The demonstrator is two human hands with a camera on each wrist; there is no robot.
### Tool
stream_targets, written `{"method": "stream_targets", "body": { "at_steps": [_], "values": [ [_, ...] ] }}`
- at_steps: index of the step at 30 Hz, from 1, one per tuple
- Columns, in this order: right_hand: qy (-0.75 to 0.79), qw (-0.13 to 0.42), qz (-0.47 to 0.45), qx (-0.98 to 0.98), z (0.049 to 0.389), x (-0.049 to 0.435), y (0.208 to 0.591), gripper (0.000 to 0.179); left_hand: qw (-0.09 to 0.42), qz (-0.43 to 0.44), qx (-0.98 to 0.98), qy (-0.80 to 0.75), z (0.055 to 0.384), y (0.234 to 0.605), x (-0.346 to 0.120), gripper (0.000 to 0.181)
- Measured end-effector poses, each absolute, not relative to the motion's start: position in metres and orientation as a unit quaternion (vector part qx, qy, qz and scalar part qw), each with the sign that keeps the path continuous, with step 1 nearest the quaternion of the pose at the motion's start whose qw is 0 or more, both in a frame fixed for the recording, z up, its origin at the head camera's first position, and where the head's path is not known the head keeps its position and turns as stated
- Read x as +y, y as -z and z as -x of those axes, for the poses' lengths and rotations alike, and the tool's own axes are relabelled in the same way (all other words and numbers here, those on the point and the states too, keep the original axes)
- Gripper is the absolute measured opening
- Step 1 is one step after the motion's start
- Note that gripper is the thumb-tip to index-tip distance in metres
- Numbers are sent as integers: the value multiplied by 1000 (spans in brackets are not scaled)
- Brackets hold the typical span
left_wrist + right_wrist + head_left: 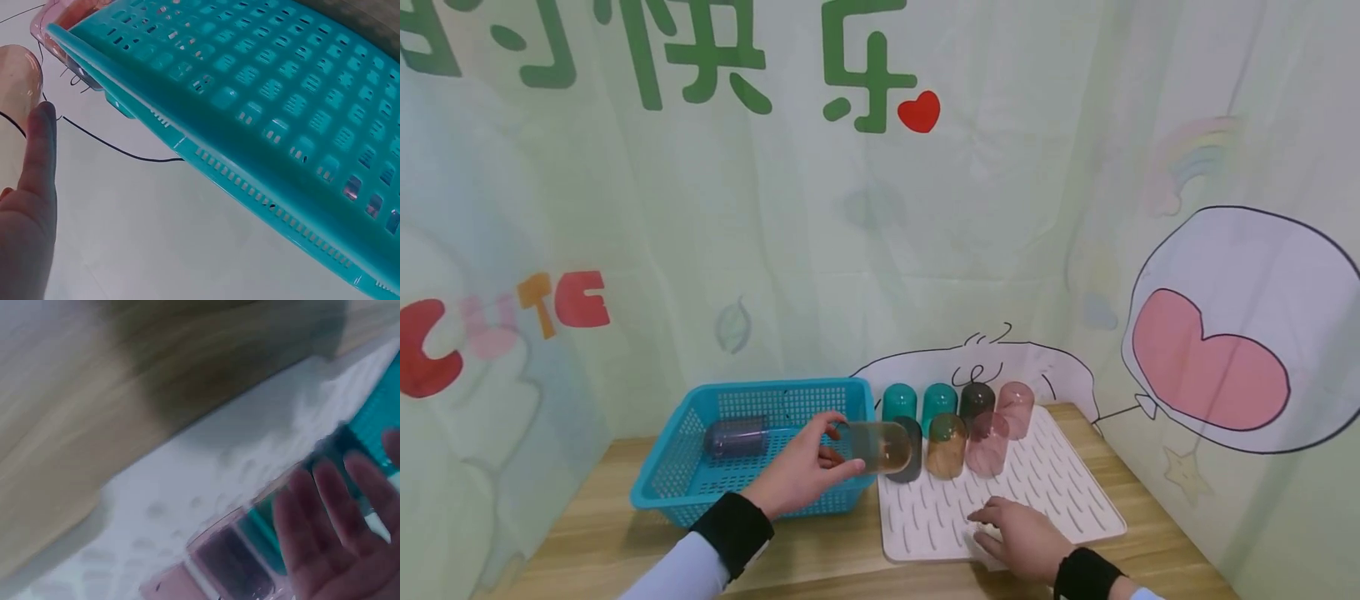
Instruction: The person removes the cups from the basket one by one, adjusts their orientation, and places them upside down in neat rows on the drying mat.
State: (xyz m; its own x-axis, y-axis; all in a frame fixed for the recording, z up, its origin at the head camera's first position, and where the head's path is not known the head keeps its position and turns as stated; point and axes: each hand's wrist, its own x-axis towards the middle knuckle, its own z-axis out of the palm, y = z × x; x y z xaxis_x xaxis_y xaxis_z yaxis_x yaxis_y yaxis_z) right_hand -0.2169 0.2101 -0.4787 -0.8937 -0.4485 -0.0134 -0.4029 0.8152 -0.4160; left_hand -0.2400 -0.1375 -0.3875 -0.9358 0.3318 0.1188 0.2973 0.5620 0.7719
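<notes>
In the head view my left hand [808, 468] grips a see-through amber cup [887, 447] by its open-end side, with the cup tilted onto its side. It hangs between the basket and the drying mat and overlaps a dark grey cup [910, 467] there. The left wrist view catches the cup's amber end [19, 81] by my fingertip. My right hand [1026, 537] is low over the front of the white ridged mat [936, 533], fingers loosely bent with nothing in them. Upside down on the mat stand several cups, among them an amber one [947, 450] and a pink one [988, 446].
A blue plastic basket [662, 497] stands left of the mat, with a purplish cup [737, 437] lying inside. Two teal cups [899, 402], a black one [977, 402] and another pink one [1017, 408] form the mat's back row. A printed curtain [850, 250] hangs behind the wooden table [820, 554].
</notes>
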Motion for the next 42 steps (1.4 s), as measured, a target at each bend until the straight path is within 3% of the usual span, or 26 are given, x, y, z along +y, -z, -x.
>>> {"method": "stream_targets", "body": {
  "at_steps": [5, 13, 21, 26, 33, 42],
  "values": [
    [405, 53, 150, 901, 216, 189, 464, 45, 27, -181, 886, -426, 236, 388, -131, 72],
    [677, 123, 103, 718, 218, 149, 440, 67, 31, -189, 887, -421, 234, 389, -120, 69],
    [753, 162, 72, 633, 220, 127, 432, 76, 42, -208, 887, -410, 232, 387, -110, 70],
    [776, 178, 81, 599, 219, 122, 431, 73, 47, -207, 886, -411, 225, 388, -107, 73],
    [782, 169, 51, 597, 221, 119, 432, 66, 45, -198, 896, -396, 220, 394, -107, 72],
    [774, 136, 24, 618, 225, 125, 429, 77, 39, -201, 906, -370, 223, 395, -102, 78]
  ]
}}
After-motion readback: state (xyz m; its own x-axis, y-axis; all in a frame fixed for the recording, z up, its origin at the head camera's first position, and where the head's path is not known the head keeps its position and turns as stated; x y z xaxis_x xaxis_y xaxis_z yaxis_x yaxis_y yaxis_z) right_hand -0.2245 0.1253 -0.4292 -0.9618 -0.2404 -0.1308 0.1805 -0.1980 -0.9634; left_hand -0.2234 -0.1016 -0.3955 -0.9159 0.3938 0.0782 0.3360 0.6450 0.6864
